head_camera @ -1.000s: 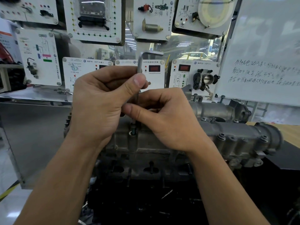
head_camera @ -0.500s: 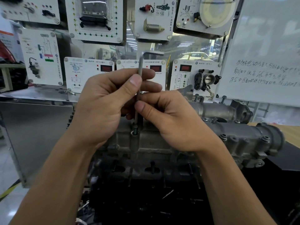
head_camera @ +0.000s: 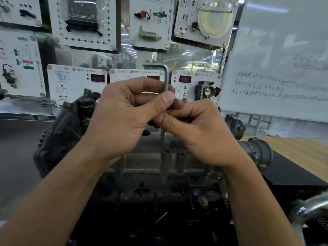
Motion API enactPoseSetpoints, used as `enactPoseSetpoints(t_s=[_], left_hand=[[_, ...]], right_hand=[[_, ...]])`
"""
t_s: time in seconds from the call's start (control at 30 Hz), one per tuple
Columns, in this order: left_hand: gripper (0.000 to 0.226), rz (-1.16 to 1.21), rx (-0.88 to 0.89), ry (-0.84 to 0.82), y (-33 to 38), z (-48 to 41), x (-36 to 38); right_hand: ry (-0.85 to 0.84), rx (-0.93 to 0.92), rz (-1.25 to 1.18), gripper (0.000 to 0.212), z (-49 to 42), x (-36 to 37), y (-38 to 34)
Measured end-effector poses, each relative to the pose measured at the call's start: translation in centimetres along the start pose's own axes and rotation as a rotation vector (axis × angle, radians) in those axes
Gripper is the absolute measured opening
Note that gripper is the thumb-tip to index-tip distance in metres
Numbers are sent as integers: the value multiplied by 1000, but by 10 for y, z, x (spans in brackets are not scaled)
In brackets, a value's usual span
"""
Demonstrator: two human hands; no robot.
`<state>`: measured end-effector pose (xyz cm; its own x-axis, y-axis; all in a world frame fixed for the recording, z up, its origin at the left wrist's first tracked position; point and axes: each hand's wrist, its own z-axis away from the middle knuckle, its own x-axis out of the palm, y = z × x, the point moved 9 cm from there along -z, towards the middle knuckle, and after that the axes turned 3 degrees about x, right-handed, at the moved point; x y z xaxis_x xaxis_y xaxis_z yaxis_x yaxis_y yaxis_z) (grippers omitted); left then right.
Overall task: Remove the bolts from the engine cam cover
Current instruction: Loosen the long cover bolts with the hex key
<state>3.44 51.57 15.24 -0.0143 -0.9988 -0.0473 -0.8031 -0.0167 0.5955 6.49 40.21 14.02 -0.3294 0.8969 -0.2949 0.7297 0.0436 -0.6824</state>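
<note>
A person is standing over a grey metal engine, seen from their own head height. At the far left, white training panels are hanging on a wall behind the engine. The left hand is reaching in from the lower left, its fingers curled and its thumb pressing across them, pinching the shaft of an L-shaped hex key. The key is standing upright in the middle of the view, with its short arm pointing left above the fingers. Its lower end is sitting in the head of a bolt, which is standing in the near edge of the cam cover, below and between the two hands. The right hand is coming in from the lower right, fingers curled, thumb and fingertips pinching the same shaft just under the left thumb. Further right, a whiteboard with handwriting is leaning behind the engine, and a wooden tabletop is showing at the right edge.
</note>
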Motion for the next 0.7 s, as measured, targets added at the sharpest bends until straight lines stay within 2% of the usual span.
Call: enactPoseSetpoints(t_s=[0.33, 0.53, 0.7], left_hand=[[13, -65, -43, -56, -8, 8, 16], [7, -109, 33, 74, -6, 11, 6], [15, -167, -20, 156, -12, 8, -1]], right_hand=[[-10, 51, 46, 15, 14, -6, 17], [-3, 75, 139, 13, 16, -3, 16], [51, 74, 182, 32, 14, -7, 14]])
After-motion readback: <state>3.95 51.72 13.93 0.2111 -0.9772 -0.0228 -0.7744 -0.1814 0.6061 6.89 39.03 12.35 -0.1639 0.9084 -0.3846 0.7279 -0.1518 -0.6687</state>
